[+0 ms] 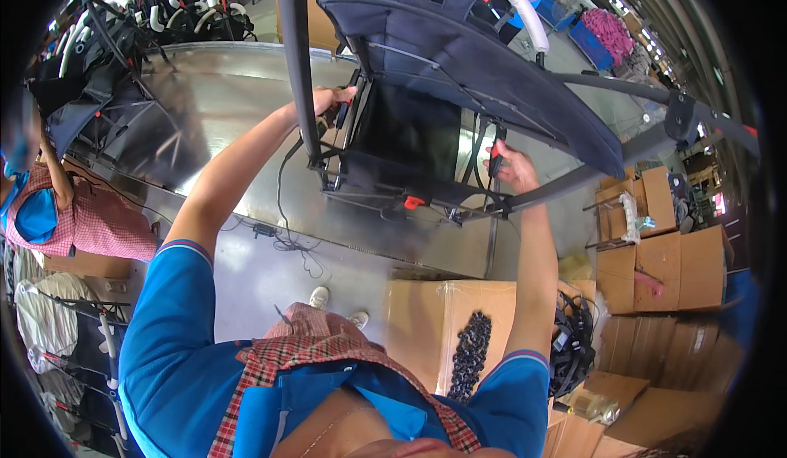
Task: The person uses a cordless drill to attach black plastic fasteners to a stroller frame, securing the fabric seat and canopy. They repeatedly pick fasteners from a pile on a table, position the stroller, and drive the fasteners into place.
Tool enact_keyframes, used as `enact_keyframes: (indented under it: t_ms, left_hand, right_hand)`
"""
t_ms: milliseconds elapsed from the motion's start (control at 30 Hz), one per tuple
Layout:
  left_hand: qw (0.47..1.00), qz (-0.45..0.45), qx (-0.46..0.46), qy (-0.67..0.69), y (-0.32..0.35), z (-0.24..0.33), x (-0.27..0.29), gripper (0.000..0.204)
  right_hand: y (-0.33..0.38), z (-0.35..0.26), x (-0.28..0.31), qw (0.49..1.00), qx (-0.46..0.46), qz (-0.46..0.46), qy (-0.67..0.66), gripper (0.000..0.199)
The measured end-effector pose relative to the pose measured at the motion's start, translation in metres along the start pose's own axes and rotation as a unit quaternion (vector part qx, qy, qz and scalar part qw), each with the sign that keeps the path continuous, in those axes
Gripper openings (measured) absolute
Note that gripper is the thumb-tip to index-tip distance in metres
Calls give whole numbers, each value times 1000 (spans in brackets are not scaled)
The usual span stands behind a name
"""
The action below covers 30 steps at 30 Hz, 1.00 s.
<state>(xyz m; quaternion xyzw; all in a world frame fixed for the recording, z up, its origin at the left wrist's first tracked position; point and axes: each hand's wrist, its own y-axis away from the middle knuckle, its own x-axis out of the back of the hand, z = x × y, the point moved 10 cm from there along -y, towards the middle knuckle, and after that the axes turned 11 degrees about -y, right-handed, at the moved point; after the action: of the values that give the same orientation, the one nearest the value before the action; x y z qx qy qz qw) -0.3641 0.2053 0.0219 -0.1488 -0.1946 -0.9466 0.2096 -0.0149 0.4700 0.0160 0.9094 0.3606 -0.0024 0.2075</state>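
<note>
Now | L hand (329, 102) – fingers round blk frame tube (354, 118) | R hand (516, 168) – fingers gripping red-blk piece (495, 156)

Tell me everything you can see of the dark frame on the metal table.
The frame is dark tubes and thinner rods, with a large navy panel, which looks like fabric, slanting across it. A white-covered curved bar shows beyond the panel; a small red piece sits at the near side. It rests on the metal table, at least partly opened. The left hand grips its left side; the right hand holds a black and red part on its right.
</note>
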Motion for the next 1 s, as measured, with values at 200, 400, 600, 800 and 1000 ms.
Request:
enact_keyframes:
  t_ms: [200,400,600,800,1000]
  left_hand:
    - [999,25,-17,12,27,0,2,51]
    - [998,-37,33,-39,31,1,-6,60]
    - [995,-48,57,-67,35,6,-6,59]
    - [996,-14,36,-80,29,6,-6,50]
    - [997,3,48,-58,34,0,-4,52]
  right_hand:
    - [1,5,-4,1000,-6,-8,-12,51]
    - [1,6,1,1000,-14,-6,10,56]
    - [-1,-4,1,999,-18,-44,6,55]
    - [-4,0,2,1000,-7,-18,22,55]
    - [3,0,-5,1000,-1,-9,23,53]
